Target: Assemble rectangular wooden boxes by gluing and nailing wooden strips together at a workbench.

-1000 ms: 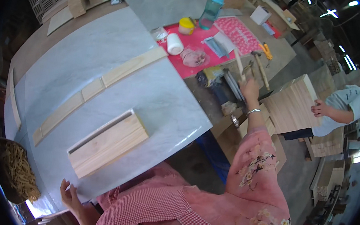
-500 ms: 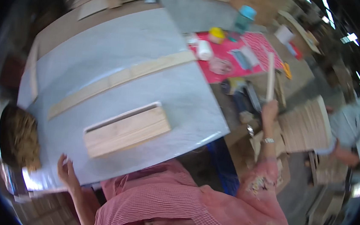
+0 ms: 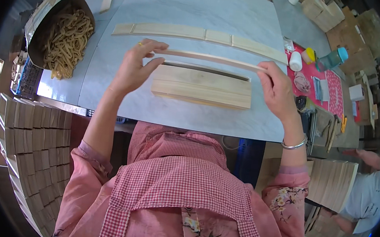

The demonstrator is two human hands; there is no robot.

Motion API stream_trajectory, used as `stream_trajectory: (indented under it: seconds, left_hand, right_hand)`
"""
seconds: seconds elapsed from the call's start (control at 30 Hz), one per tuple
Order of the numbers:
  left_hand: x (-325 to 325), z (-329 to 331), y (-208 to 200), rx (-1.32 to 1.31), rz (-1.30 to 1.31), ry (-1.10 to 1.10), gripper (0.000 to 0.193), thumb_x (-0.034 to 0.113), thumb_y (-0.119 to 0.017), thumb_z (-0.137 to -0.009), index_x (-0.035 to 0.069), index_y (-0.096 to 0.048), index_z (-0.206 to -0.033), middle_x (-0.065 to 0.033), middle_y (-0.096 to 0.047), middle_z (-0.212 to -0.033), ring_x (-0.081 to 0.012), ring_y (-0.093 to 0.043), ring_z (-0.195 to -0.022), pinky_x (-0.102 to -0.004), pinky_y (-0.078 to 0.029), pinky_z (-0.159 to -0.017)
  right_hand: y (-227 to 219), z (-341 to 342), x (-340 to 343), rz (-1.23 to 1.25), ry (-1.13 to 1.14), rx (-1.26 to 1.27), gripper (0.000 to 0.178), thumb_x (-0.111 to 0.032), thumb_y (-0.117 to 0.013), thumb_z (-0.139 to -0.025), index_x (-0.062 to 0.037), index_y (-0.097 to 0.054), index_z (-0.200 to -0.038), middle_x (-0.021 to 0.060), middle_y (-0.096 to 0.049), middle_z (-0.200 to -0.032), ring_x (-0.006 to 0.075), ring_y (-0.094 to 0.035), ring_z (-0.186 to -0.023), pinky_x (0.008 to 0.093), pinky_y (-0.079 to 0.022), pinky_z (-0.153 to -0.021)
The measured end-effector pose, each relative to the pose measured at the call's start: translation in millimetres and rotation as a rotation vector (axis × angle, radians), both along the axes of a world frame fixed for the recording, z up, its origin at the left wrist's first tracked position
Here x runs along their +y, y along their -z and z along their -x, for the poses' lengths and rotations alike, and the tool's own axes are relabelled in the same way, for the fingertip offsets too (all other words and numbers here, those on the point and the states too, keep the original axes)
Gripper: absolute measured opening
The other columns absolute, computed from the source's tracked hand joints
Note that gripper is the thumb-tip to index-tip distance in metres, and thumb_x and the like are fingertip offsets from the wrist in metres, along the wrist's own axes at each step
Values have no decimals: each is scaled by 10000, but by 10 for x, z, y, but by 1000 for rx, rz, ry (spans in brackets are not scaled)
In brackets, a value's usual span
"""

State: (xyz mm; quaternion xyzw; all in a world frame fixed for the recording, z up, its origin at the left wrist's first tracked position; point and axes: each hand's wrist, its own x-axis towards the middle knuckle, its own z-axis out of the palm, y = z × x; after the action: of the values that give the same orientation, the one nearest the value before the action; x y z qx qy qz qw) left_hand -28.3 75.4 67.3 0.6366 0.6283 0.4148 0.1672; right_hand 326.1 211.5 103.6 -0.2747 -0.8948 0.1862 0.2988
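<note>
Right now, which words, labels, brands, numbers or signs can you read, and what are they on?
No text can be read.
Co-worker's pale, short-sleeved shirt: small dark marks, too small to read.
White-patterned pink sheet: any lettering is too small to tell.
Thin, pale wooden strip in the right hand, and long, pale wooden box: no writing visible.

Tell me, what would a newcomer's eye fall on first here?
Probably the thin wooden strip above the middle of the marbled tabletop: the right hand pinches one end, while the left hand, thumb and fingers parted, is at the other. Just nearer the body sits a pale wooden box. At the upper left, a bin full of curled tan strands also stands out.
</note>
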Motion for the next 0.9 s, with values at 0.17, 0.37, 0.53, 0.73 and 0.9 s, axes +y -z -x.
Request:
stream_trajectory:
  seconds: [0.17, 0.37, 0.53, 0.73, 0.9]
  left_hand:
    - [35, 129, 92, -185, 96, -69, 275, 38, -689, -906, 0, -723, -1176, -84, -717, -1070, -170, -629, -906, -276, -507, -844]
    - [81, 207, 321, -355, 150, -119, 180, 55, -697, -900, -20, -761, -1051, -56, -749, -911, -156, -613, -794, -255, -502, -798]
    - [163, 184, 505, -188, 30, -74, 179, 81, -705, -899, -33, -760, -1025, -55, -758, -925, -150, -613, -777, -270, -508, -767]
    - [216, 186, 564, -55, 47, -106, 188, 77, -720, -910, -41, -753, -1053, -53, -739, -906, -115, -602, -784, -231, -498, -744]
    - [248, 188, 587, -137, 110, -123, 195, 95, -716, -890, -47, -763, -1014, -63, -765, -908, -149, -611, -759, -280, -508, -745]
  right_hand:
    - [83, 117, -4, 74, 0, 20, 155, -29, -645, -935, -24, -615, -1086, 52, -616, -827, 172, -503, -668, 291, -434, -640]
    - [359, 73, 140, 300, 70, 225, 137, -35, -677, -903, -19, -641, -1034, 32, -627, -826, 166, -516, -703, 269, -437, -670]
    - [711, -59, 341, 134, 64, 132, 114, -33, -691, -878, -18, -682, -991, 27, -659, -839, 173, -552, -758, 275, -452, -712]
    - [856, -51, 344, 208, 170, 86, 95, -22, -693, -865, -27, -719, -956, 34, -687, -853, 182, -579, -795, 289, -461, -735]
    - [912, -43, 363, 208, 188, 70, 101, -21, -700, -857, -29, -729, -954, 33, -691, -853, 186, -583, -779, 290, -460, -714]
